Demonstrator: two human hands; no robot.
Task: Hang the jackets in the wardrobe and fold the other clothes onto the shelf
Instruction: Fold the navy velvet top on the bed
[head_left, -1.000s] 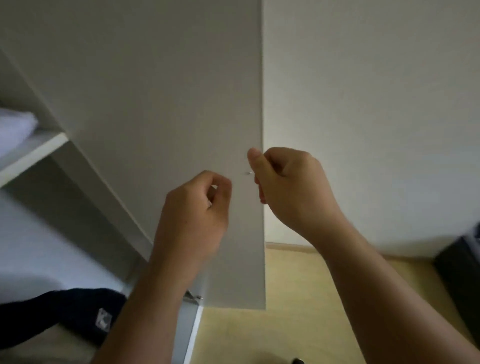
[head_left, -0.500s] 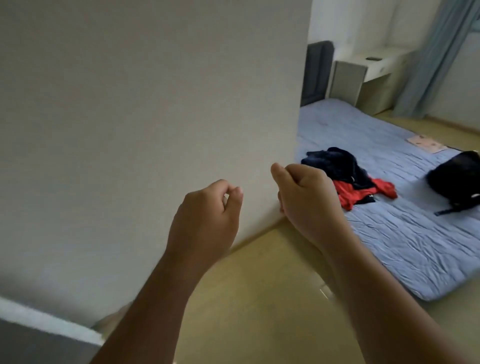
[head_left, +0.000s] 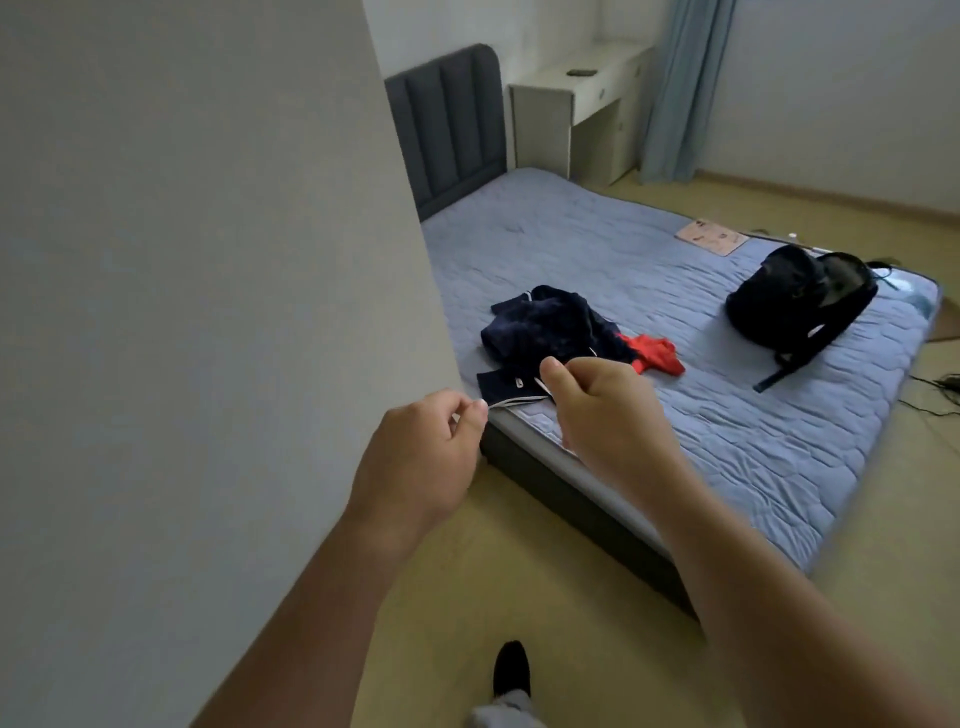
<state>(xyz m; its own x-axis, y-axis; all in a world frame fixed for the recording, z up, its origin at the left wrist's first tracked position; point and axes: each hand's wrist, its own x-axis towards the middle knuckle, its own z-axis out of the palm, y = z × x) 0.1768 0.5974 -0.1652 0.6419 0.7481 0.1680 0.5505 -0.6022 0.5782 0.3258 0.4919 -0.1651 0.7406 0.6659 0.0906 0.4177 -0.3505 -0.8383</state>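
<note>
1. The left hand (head_left: 421, 457) was raised at chest height, its fingers curled in and its thumb tip meeting a fingertip, with nothing visible inside it.
2. The right hand (head_left: 602, 410) hung just beside it, likewise curled into a loose fist and empty. The two hands were near each other but apart.
3. The navy clothes (head_left: 545, 322) lay in a crumpled heap on the bed (head_left: 675, 467), near its closest corner, with a red garment (head_left: 654, 353) touching the heap's far side.
4. Both hands seemed to be held up ready to reach for the heap (a judgement, since no wardrobe shelf or rail was in view). Neither garment appeared to have been hung or folded yet.
5. A plain grey panel (head_left: 208, 312) filled the left side, and whether it was a wall or the wardrobe's side could not be told. Its edge stood close to the bed's corner and narrowed the way to the heap.
6. A black backpack (head_left: 800, 301) sat well apart from the clothes on the bed. Beyond were a padded headboard (head_left: 452, 124), a white surface (head_left: 576, 78) and a blue curtain (head_left: 675, 88).
7. One dark-socked foot (head_left: 511, 670) stood on the yellow floor (head_left: 519, 561).
</note>
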